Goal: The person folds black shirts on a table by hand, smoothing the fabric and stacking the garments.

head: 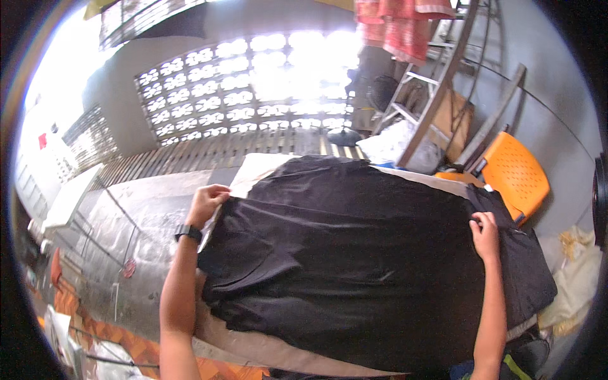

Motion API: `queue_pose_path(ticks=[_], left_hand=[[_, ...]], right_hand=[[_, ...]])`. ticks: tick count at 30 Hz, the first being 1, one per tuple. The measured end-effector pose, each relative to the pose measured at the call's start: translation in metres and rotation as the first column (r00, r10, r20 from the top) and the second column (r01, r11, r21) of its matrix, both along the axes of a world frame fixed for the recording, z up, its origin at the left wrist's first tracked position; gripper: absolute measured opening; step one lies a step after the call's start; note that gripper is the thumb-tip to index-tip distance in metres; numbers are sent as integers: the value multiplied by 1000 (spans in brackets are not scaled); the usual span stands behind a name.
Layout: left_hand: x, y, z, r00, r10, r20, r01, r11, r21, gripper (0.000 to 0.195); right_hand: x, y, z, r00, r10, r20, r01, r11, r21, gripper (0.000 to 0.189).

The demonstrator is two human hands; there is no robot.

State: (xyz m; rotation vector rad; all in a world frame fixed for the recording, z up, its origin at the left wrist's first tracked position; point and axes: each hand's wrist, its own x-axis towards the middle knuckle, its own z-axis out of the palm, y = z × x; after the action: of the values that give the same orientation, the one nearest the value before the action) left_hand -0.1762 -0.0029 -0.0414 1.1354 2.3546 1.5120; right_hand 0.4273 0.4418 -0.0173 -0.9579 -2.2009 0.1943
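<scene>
A large black cloth lies spread with creases over a pale-covered table or board. At the cloth's left edge my left hand, with a dark band on the wrist, pinches its upper left corner between thumb and fingers. My right hand is at the right side, fingers curled on the cloth near its edge. Beyond that hand another dark cloth hangs or lies at the table's right end. The upper part of the black cloth is bunched near the far edge.
An orange plastic chair stands close by on the right, with pale sacks below it. Behind the table are a metal ladder, a white plastic bag and a hanging red towel. A white table stands at left.
</scene>
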Motion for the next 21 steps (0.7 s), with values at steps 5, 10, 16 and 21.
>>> queue_pose_path(ticks=[5, 10, 16, 21], left_hand=[[12, -7, 4, 977, 167, -132, -165, 986, 25, 25], [88, 15, 53, 891, -108, -441, 80, 994, -80, 24], [143, 31, 37, 791, -387, -474, 124, 860, -495, 71], [109, 12, 30, 883, -249, -399, -39, 806, -590, 80]], right_hand=[[-28, -32, 8, 986, 104, 130, -122, 983, 139, 22], [-42, -58, 15, 970, 114, 213, -142, 983, 119, 37], [-73, -128, 31, 886, 272, 375, -296, 955, 4, 68], [-52, -99, 9, 825, 212, 523, -136, 974, -180, 82]])
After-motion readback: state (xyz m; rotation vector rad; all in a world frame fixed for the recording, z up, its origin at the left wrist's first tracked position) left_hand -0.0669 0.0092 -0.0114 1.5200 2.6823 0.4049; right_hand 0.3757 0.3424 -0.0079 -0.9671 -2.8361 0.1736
